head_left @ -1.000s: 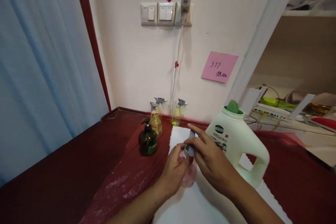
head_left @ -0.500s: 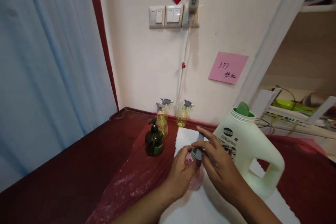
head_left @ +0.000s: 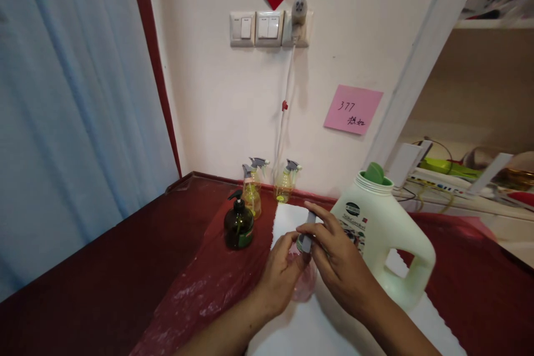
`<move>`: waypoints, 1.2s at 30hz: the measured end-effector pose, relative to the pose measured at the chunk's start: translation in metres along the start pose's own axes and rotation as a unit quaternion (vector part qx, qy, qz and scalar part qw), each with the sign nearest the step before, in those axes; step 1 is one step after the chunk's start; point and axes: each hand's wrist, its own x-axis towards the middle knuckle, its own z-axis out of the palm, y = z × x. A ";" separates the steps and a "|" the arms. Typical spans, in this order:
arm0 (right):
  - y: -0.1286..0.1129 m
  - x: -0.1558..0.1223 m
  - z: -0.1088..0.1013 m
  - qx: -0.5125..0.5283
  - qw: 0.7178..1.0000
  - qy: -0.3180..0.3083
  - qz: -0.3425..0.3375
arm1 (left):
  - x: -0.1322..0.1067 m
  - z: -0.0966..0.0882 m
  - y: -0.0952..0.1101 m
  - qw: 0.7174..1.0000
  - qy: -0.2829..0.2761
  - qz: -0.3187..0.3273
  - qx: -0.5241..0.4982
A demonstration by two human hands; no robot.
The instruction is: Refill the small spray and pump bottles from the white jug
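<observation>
A small pink spray bottle (head_left: 306, 283) stands on a white sheet (head_left: 300, 322) in front of me. My left hand (head_left: 281, 272) is wrapped round the bottle's body. My right hand (head_left: 336, 264) pinches the grey spray head (head_left: 306, 239) at the bottle's neck. A big pale-green jug (head_left: 386, 239) with a green cap stands just right of my right hand, touching or nearly touching it.
A dark green pump bottle (head_left: 237, 225) and two yellow spray bottles (head_left: 252, 192) (head_left: 286, 183) stand by the wall on a red plastic cover (head_left: 208, 289). A white cable (head_left: 283, 117) hangs from the wall socket. A cluttered shelf (head_left: 459, 189) lies at the right; a blue curtain (head_left: 75, 111) hangs on the left.
Both hands stay on the pink bottle and its spray head, with the fingers shifted a little. The view has swung slightly right and then back.
</observation>
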 end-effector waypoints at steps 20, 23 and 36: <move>0.002 0.002 0.002 0.009 1.000 -0.002 0.005 | 0.004 0.001 0.001 0.997 0.019 0.012 -0.078; 0.002 0.001 0.002 0.008 1.000 0.005 0.004 | 0.003 -0.003 0.004 0.998 -0.006 0.003 -0.066; 0.001 0.001 0.002 0.008 1.000 -0.002 0.009 | 0.004 0.003 0.006 0.996 0.035 0.001 -0.085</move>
